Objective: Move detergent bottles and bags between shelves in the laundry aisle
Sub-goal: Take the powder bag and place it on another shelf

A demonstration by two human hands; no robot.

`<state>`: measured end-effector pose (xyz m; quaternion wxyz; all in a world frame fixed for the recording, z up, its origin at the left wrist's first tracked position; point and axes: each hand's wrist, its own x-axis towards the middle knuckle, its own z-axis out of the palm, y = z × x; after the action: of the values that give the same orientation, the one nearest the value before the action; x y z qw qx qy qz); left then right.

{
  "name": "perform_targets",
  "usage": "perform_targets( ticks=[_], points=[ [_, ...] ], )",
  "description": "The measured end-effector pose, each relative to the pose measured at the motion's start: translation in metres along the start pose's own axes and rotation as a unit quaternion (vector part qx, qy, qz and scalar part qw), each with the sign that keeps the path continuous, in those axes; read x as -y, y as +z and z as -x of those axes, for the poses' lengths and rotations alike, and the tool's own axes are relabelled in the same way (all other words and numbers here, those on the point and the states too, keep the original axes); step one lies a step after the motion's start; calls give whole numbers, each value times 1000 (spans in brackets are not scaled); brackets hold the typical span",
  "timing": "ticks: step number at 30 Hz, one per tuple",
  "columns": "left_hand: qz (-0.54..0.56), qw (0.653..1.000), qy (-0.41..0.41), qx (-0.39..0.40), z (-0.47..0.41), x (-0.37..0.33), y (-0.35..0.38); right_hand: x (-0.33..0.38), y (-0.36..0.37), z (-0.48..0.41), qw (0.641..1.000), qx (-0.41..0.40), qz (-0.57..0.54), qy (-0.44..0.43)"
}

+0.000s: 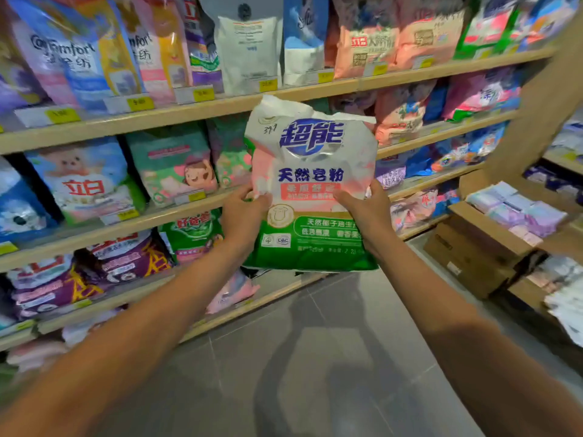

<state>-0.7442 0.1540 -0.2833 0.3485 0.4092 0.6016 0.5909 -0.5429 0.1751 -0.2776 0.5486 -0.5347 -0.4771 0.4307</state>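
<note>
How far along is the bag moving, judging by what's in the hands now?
Midway through one move. Done: the white, pink and green detergent bag is off any shelf, out in front of the shelves. In hand: the left hand and right hand grip its two sides, holding it upright. Left: setting it on a shelf. Which one cannot be told, nor how many bags were already moved.

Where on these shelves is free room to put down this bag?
One bare patch shows: the low shelf board right of the slumped pink bag, below the held bag. The upper rows are packed tight. Behind the held bag is hidden.
</note>
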Motion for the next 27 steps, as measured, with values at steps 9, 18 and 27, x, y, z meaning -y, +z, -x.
perform_targets(
  ticks=[9,18,27],
  points=[
    [1,998,-18,56,-9,-1,158,-20,-131,-82,999,-31,3,24],
    [5,994,-32,105,-78,22,335,-54,-235,-228,998,-51,-10,32],
    [-9,987,-51,150,-151,13,519,-70,-346,-377,995,-91,-5,39]
  ],
)
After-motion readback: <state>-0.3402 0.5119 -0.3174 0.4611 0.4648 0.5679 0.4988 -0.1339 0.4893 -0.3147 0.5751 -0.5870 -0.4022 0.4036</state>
